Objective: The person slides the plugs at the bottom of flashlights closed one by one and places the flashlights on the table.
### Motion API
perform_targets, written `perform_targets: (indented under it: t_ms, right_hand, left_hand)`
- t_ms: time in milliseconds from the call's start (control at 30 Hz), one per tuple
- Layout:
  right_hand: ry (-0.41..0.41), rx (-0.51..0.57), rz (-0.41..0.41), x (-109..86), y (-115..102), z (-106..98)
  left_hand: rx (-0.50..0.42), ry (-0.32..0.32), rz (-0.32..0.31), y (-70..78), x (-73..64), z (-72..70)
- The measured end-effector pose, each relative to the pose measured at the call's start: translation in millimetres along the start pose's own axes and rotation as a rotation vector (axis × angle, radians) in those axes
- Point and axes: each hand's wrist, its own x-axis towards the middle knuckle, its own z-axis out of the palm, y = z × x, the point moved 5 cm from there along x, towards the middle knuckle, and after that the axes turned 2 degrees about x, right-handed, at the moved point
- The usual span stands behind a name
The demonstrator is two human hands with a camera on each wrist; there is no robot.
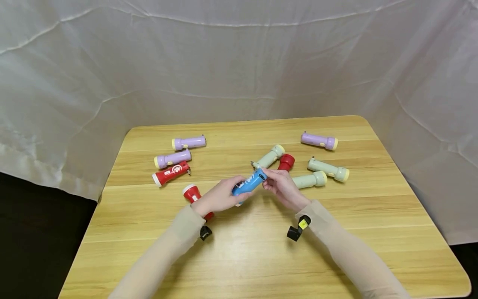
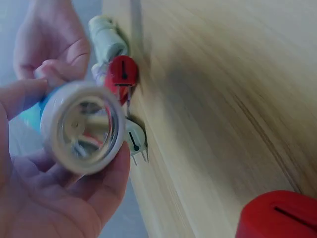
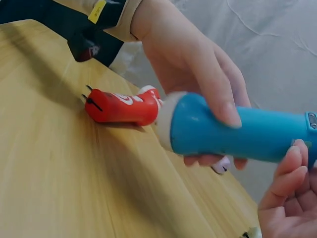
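A blue flashlight (image 1: 248, 185) with a white head is held up over the middle of the table. My left hand (image 1: 220, 194) grips its body near the head, thumb on one side and fingers round the other. At the tail end, my right hand (image 1: 284, 187) pinches the flashlight between thumb and fingers. The left wrist view looks straight into its clear lens (image 2: 86, 130). A metal contact (image 3: 312, 120) shows near the tail in the right wrist view. Below my left forearm lies a red flashlight (image 1: 192, 193), partly hidden by it.
Another red flashlight (image 1: 171, 173) and two purple ones (image 1: 189, 142) lie at the left. Beyond my right hand are green flashlights (image 1: 269, 158) and a partly covered red one (image 1: 286, 162). A third purple flashlight (image 1: 317, 140) lies at the back right. Pale curtains (image 1: 239, 62) hang behind the table (image 1: 242, 261).
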Motion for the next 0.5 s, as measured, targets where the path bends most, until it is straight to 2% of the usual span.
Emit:
perform_targets:
  t_ms: [133,233,367,500]
  right_hand:
    - [-0.066,0.014,0.002,0.2,-4,1]
    - [-0.106,0.005,-0.003,0.7,-7,2]
    - [-0.161,-0.009,-0.027,2.3,-12,4]
    - [-0.194,-0.015,-0.052,4.0,-16,6]
  left_hand:
    - [-0.120,-0.074,-0.024,-3.1,1.8,-2.8]
    - [-0.193,-0.120,-0.019,-5.0,2.6,-5.0]
    - [-0.254,-0.178,-0.002,-5.6,2.9,-7.7]
    - [-0.272,-0.227,0.004,-3.4,3.4,-10.1]
